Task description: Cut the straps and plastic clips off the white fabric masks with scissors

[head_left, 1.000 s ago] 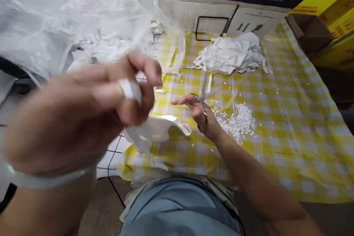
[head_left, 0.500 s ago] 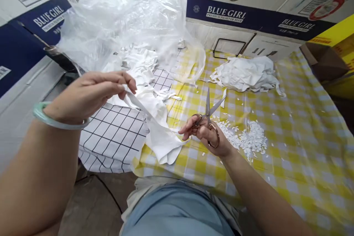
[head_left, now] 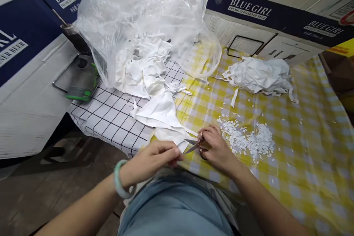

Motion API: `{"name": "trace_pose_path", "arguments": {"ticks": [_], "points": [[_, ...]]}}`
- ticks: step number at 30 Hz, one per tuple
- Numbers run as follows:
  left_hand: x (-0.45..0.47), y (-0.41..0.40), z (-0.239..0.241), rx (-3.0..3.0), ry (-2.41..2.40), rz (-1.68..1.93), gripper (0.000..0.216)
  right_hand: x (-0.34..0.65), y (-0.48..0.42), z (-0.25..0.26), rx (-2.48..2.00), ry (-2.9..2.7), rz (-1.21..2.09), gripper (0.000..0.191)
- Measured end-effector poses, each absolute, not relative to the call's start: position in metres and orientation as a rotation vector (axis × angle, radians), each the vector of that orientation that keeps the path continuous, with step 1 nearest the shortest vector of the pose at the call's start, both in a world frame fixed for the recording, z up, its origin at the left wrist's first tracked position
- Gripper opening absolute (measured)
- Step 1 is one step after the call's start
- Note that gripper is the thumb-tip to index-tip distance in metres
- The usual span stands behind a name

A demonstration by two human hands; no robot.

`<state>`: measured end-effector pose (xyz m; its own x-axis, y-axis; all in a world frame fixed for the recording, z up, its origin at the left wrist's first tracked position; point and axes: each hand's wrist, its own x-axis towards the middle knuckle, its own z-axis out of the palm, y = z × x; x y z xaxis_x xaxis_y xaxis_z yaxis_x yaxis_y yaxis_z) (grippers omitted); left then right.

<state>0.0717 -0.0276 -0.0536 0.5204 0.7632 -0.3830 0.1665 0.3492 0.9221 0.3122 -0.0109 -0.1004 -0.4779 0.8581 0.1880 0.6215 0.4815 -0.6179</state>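
Note:
My right hand [head_left: 217, 147] is closed round the handles of a pair of scissors [head_left: 192, 147], whose parted blades point left. My left hand [head_left: 159, 156], with a pale green bangle [head_left: 118, 180] on its wrist, pinches the near edge of a white fabric piece [head_left: 170, 136] close to the blade tips. Its fingertips partly hide the pinched edge. A narrow strap of this cloth runs to my right fingers. Just beyond lies another flat white fabric section [head_left: 160, 108]; whether the two are joined, I cannot tell.
Behind is a heap of white fabric pieces [head_left: 149, 70] in a clear plastic bag [head_left: 143, 7]. On the yellow checked cloth [head_left: 304, 147] lie small white snippets [head_left: 257, 140] and a white fabric bundle [head_left: 260, 75]. Cartons [head_left: 249, 7] border the table; a dark cup [head_left: 76, 38] stands left.
My left hand has come down and right, toward the scissors. My right hand has turned the scissors from pointing up to pointing left, with the blades at the fabric. The view has shifted left.

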Motion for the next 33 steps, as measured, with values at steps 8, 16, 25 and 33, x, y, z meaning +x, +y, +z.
{"name": "trace_pose_path", "arguments": {"ticks": [8, 16, 25, 33], "points": [[0.091, -0.039, -0.056, 0.562, 1.058, 0.868, 0.033, 0.273, -0.069, -0.080, -0.817, -2.041, 1.407, 0.014], [0.066, -0.031, -0.021, 0.765, 0.873, 0.741, 0.027, 0.274, -0.018, -0.069, -1.136, -1.576, 1.234, 0.028], [0.065, -0.028, -0.023, 0.964, 1.020, 0.782, 0.027, 0.258, 0.024, -0.066, -1.030, -1.223, 1.419, 0.030], [0.103, 0.001, -0.025, 1.556, 1.025, 1.064, 0.025, 0.224, -0.013, -0.099, -1.077, -0.851, 1.592, 0.042]]}}
